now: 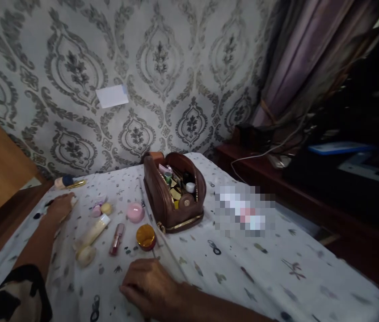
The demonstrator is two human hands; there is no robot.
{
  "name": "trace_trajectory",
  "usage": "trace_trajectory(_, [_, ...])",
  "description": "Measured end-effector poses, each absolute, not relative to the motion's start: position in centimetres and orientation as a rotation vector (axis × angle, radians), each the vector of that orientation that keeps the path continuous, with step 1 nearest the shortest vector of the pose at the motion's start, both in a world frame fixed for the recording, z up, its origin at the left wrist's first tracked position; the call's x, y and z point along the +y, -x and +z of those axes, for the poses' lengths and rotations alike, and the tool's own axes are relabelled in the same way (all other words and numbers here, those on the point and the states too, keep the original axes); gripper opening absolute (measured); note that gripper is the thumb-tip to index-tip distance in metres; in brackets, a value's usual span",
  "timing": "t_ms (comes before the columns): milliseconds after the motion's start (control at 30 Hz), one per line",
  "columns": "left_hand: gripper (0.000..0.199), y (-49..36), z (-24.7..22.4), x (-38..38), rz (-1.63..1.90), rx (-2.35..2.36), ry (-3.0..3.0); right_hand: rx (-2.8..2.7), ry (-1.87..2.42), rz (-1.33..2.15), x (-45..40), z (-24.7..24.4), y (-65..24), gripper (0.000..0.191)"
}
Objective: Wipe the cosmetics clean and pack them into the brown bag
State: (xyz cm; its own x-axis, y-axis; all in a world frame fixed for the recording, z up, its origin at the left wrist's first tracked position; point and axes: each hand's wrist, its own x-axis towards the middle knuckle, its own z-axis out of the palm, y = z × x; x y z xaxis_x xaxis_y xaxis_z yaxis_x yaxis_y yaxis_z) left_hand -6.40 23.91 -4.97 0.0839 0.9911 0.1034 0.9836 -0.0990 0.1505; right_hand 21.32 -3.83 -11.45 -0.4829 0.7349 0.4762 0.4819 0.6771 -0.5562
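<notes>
My left hand [59, 208] is at the far left of the cloth, fingers closed around something small and pale that I cannot make out. Just beyond it lie a dark-capped bottle [64, 181] and a gold tube [77, 184]. My right hand [154, 286] rests near the front with its fingers curled together and nothing visible in them. Between the hands are a cream tube [94, 231], a pink lipstick [117, 240], a pink round container [135, 212] and an amber-lidded jar [145, 237]. A brown bag [156, 197] stands unzipped, filled with small cosmetics.
A blurred-out item [243, 211] lies right of the bag. Small pink and yellow pots [106, 208] sit at centre left. Patterned wallpaper rises behind the white printed cloth [209, 268]. A dark red shelf [253, 165] with a cable runs along the right.
</notes>
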Motion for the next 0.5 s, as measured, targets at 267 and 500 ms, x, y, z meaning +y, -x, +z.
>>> trace_trajectory(267, [0.022, 5.8, -3.8, 21.7, 0.086, 2.249, -2.375, -2.131, 0.981, 0.587, -3.7, -11.1, -22.0, 0.016])
trace_trajectory(500, [0.052, 2.3, -1.1, 20.1, 1.234, 2.356, -1.721, -1.98, 1.015, 0.692, -3.5, -11.3, -21.8, 0.015])
